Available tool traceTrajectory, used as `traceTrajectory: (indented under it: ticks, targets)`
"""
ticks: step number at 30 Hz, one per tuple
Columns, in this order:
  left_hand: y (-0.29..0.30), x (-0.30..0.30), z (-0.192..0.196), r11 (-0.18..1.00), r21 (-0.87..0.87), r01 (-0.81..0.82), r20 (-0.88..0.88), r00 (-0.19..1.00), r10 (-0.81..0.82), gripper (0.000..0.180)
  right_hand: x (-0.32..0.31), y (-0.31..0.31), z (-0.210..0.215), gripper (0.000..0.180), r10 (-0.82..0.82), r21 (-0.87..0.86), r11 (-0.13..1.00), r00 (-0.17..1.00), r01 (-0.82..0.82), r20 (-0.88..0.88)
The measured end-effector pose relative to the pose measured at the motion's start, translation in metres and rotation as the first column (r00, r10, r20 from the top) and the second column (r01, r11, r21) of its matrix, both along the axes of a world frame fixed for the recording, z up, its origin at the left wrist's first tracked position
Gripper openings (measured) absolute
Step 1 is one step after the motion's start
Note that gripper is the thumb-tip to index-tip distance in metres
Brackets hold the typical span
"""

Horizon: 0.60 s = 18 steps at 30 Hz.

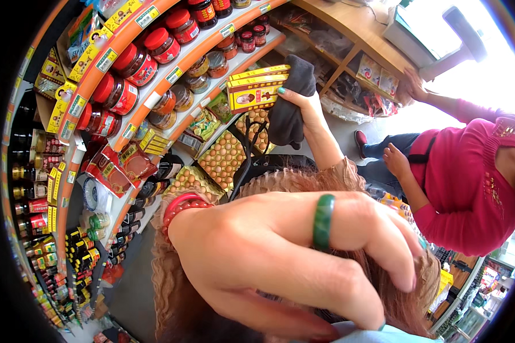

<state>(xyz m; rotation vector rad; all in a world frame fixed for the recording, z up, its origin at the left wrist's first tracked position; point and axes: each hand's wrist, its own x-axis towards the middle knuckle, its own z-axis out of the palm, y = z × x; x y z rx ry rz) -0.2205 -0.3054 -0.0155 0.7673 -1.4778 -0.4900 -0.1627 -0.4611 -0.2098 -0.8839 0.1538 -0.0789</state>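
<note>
My left hand (280, 246) fills the lower middle, back of the hand showing, with a green ring (324, 222) and red bracelets (183, 208) at the wrist. Its fingers are loosely bent and apart, in front of long reddish-brown hair (409, 303); nothing shows in them. Farther off, my right hand (306, 108) is closed round a soft dark grey cloth item (294, 86), whose exact kind I cannot tell. Yellow boxes (252, 94) stick out beside the cloth, under the same grip. The fingers behind the cloth are mostly hidden.
Curved orange-edged shelves (171, 74) with red-lidded jars (136, 66) run along the left. Egg trays (222, 157) lie beneath them. A wooden counter (363, 28) stands at the back. A person in a pink top (469, 177) is at the right, one hand by the counter.
</note>
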Motion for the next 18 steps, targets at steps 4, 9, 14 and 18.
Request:
traceTrajectory:
  ticks: [4, 9, 14, 18]
  targets:
    - [-0.007, -0.004, -0.005, 1.0, 0.022, 0.022, -0.044, 0.999, -0.021, 0.023, 0.002, -0.004, -0.009, 0.049, -0.032, -0.012, 0.999, 0.999, 0.032, 0.013]
    - [-0.01, -0.01, -0.003, 0.999, 0.031, 0.018, -0.063, 0.998, -0.016, 0.026, 0.0, -0.007, -0.009, 0.047, -0.006, -0.038, 0.999, 1.0, 0.005, -0.029]
    - [0.001, -0.016, -0.003, 0.999, 0.037, -0.038, -0.073, 0.996, 0.041, 0.03, -0.004, -0.003, 0.004, 0.043, -0.003, -0.002, 1.0, 0.999, 0.003, -0.046]
    - [0.018, -0.026, 0.004, 0.989, 0.042, -0.144, -0.053, 0.988, 0.146, 0.033, -0.006, -0.001, -0.004, 0.038, -0.12, -0.057, 0.992, 0.987, 0.114, -0.108]
